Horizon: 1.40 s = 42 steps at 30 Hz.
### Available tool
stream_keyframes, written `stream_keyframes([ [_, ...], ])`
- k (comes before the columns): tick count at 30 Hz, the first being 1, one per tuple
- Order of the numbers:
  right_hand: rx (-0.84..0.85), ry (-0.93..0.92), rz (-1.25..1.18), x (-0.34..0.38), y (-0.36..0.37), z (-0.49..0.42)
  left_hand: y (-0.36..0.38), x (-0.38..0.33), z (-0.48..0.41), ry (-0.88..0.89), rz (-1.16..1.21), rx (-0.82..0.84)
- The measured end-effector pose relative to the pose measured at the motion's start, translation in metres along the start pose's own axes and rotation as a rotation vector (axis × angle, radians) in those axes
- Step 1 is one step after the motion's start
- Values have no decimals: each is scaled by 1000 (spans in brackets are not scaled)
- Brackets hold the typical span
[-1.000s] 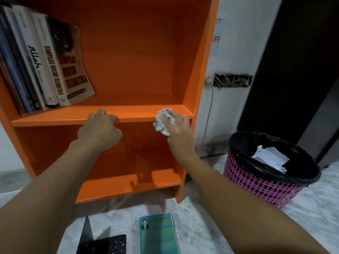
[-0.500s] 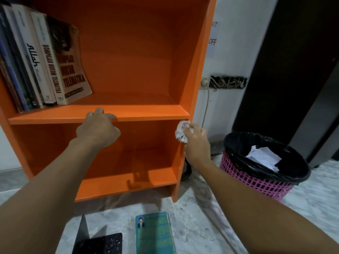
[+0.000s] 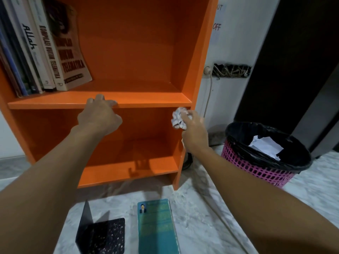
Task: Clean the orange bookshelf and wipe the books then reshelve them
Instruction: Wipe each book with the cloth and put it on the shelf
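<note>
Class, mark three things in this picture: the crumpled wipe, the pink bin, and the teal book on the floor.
crumpled wipe [image 3: 178, 120]: head view, centre of the white wad.
pink bin [image 3: 256, 173]: head view, its pink lattice wall.
teal book [image 3: 157, 226]: head view, middle of its cover.

Dim indoor light; wide-angle distortion.
Soft sheen on the glossy orange wooden bookshelf [image 3: 128, 52], faint shadow on its bottom board; right hand [image 3: 195, 132] and crumpled white paper wad [image 3: 178, 120] slightly blurred.
</note>
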State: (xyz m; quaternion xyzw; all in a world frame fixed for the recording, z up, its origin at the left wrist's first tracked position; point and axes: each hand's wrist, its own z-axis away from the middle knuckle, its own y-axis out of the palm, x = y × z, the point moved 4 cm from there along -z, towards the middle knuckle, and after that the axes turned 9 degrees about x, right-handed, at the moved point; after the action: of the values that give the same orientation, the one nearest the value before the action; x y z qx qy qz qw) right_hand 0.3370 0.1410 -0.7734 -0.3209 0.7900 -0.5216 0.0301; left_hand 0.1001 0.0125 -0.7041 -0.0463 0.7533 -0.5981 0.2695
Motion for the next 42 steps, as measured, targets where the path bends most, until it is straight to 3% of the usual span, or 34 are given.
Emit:
stream_keyframes([
  [4,198,-98,39,-12,36,33,7,1,7,61,2,-87],
  [11,95,-201,497,-35,72,32,31,4,10,107,-102,-235],
  [15,146,-195,505,-51,107,40,36,2,3,93,-101,-332],
  [20,456,-57,339,-69,181,90,59,-6,-1,21,-101,-386],
  [23,432,-14,150,-55,189,91,63,-6,-3,41,-108,-419],
  [25,336,-50,136,-48,183,82,66,-4,-4,48,-98,-429],
  [27,283,39,116,-54,178,75,68,-3,-2,55,-84,-436],
  [29,404,152,61,-64,189,79,72,-4,3,73,-78,-441],
  [32,503,298,-257,-64,207,98,88,-4,17,118,-18,-449],
  [35,554,173,-487,-43,212,123,129,4,35,103,169,-328],
  [39,587,116,-549,-27,219,165,218,31,80,-136,489,215],
  [42,569,132,-531,-27,226,186,284,55,132,-335,488,494],
])
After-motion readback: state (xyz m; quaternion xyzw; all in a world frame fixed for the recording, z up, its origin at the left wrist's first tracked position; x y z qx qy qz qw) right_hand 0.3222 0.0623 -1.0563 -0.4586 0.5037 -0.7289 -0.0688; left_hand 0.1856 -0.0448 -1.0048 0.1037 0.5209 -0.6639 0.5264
